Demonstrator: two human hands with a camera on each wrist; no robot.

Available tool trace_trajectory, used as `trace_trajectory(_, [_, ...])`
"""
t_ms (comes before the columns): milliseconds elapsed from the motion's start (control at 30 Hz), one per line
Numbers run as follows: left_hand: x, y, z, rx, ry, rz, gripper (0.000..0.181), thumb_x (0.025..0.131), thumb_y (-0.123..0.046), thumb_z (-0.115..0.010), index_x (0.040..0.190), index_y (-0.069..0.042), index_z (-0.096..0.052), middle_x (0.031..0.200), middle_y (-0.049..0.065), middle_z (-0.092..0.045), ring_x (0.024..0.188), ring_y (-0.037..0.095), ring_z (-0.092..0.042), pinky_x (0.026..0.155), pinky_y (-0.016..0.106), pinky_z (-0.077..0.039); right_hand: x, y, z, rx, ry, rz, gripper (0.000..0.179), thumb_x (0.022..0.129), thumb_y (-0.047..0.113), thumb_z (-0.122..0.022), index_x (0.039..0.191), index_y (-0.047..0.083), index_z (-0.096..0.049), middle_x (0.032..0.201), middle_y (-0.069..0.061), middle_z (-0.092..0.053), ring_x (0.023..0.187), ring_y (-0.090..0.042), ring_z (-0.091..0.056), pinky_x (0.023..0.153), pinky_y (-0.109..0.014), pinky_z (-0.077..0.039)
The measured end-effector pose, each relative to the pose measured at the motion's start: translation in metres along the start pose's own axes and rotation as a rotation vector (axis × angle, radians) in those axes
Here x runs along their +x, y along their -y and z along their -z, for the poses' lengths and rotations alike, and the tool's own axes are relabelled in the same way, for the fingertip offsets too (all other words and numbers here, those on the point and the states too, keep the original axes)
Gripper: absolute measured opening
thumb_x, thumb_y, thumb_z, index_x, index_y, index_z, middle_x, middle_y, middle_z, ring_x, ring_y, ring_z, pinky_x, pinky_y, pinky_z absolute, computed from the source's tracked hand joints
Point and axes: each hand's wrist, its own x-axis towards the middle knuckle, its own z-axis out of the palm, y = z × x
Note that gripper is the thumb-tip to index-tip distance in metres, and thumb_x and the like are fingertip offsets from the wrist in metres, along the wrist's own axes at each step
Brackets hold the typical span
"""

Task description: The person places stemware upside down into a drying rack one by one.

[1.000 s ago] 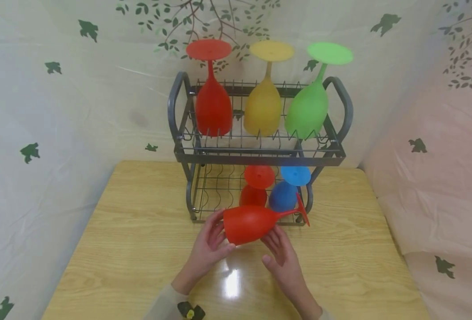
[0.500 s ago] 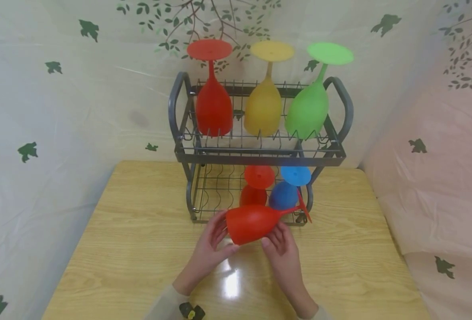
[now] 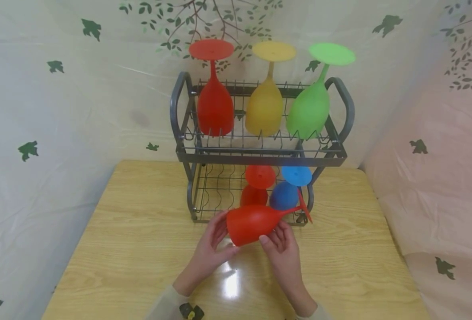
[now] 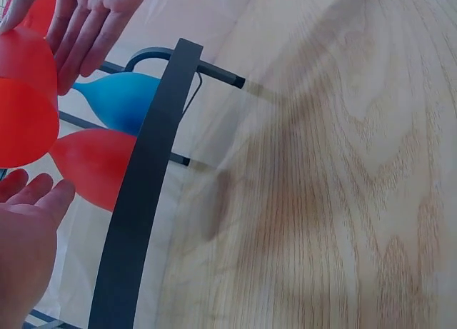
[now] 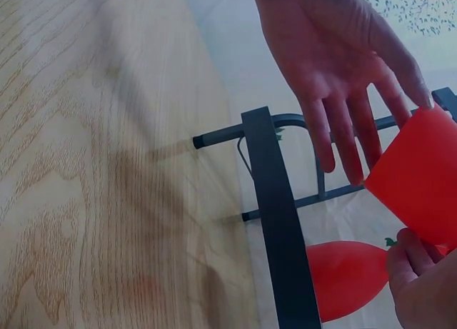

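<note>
A red plastic wine glass [image 3: 252, 223] lies sideways in the air in front of the rack, its mouth to the left and its foot to the upper right. My left hand [image 3: 206, 255] holds it at the mouth, fingers behind the rim and thumb at the lower front edge. My right hand [image 3: 285, 258] grips the bowl near the stem, thumb on the near side and fingers behind. In the left wrist view, the fingers of the right hand [image 4: 93, 33] stretch past the glass [image 4: 25, 122]. The right wrist view shows the left thumb [image 5: 407, 72] at the rim.
A dark two-tier dish rack [image 3: 260, 159] stands at the table's [image 3: 140, 249] back. Upside down on top are a red glass [image 3: 215, 109], a yellow glass [image 3: 264, 109] and a green glass [image 3: 309, 109]. Below stand another red glass [image 3: 260, 176] and a blue glass [image 3: 285, 195].
The right thumb has come up onto the bowl of the red wine glass. The glass has shifted slightly right, and its foot has tilted a little upward.
</note>
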Motion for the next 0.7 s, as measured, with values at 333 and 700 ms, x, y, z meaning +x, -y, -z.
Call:
trace_trajectory(333, [-0.008,0.005,0.017,0.172,0.010,-0.121,0.082,0.091,0.006,-0.068,0.162,-0.007,-0.030,0.166,0.015,-0.034,0.150,0.023,-0.038,0.119,0.032,-0.034,0.000,-0.002,-0.002,0.002,0.007,0.035,0.061,0.096,0.004,-0.072,0.149,0.003,-0.041,0.144,-0.013,-0.056,0.129,-0.017,-0.061,0.102,-0.027,-0.052])
trace_trajectory(700, [-0.020,0.008,0.041,0.583,-0.022,-0.172,0.071,0.095,-0.013,-0.059,0.161,-0.006,-0.033,0.168,0.010,-0.031,0.152,0.035,-0.032,0.123,0.050,-0.026,0.002,-0.005,-0.005,-0.076,-0.010,0.091,0.066,0.094,0.002,-0.074,0.152,0.001,-0.040,0.147,-0.012,-0.055,0.134,-0.021,-0.056,0.107,-0.023,-0.046])
